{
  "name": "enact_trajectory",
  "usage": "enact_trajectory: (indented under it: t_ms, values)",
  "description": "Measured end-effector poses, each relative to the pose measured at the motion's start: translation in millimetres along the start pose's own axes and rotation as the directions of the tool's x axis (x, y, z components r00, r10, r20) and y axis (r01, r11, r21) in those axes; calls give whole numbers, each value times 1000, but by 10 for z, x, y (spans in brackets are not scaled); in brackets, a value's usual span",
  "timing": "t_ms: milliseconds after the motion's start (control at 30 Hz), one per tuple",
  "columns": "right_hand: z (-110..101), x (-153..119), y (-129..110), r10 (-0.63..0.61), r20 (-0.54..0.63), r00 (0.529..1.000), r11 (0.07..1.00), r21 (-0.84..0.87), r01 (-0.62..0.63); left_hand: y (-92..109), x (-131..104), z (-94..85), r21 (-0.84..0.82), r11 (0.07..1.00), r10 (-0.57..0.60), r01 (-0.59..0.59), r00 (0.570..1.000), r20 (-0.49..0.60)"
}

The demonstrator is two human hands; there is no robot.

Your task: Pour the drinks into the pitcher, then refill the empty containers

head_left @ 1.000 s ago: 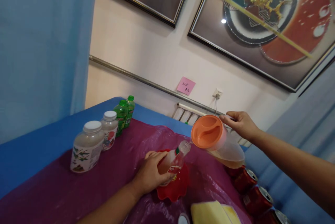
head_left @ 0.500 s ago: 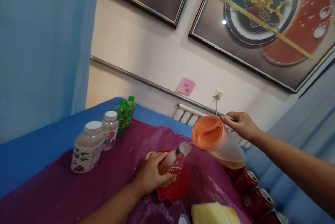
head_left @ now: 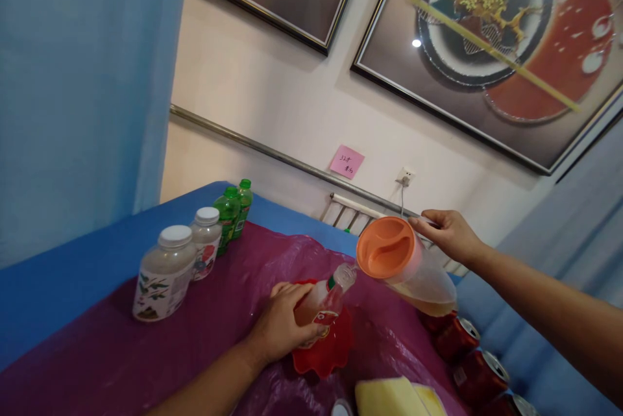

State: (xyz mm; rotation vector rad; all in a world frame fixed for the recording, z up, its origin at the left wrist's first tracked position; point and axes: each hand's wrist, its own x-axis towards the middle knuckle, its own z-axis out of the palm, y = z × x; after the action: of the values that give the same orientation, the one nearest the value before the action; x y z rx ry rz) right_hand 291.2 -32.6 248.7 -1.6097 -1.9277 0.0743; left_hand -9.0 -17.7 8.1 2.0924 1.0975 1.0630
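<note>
My left hand (head_left: 285,322) is wrapped round a clear bottle (head_left: 327,302) with a red label, tilted with its mouth to the upper right. Beneath the bottle sits a red scalloped bowl (head_left: 325,356). Gripped by its handle in my right hand (head_left: 450,234), a translucent pitcher (head_left: 418,276) with an orange lid (head_left: 387,247) tips towards the bottle's mouth. Pale yellowish liquid lies in the pitcher's lower side, and its spout is right at the bottle's opening. A thin trickle seems to run between them, though it is hard to make out.
Two white-capped jars (head_left: 165,273) and two green bottles (head_left: 228,215) stand at the left on a purple plastic sheet (head_left: 214,344) over a blue table. Several red cans (head_left: 479,374) line the right edge. A folded yellow cloth (head_left: 392,396) lies in front.
Almost nothing differs. Both hands, the bottle and the pitcher keep their places, with only a very slight shift of the whole view.
</note>
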Motion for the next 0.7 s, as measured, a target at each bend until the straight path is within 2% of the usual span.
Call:
enact_trajectory:
  t_ms: [700]
  values:
    - [24, -13, 7, -13, 8, 1000, 1000, 12, 13, 21, -6, -9, 4, 1000, -8, 8, 1000, -7]
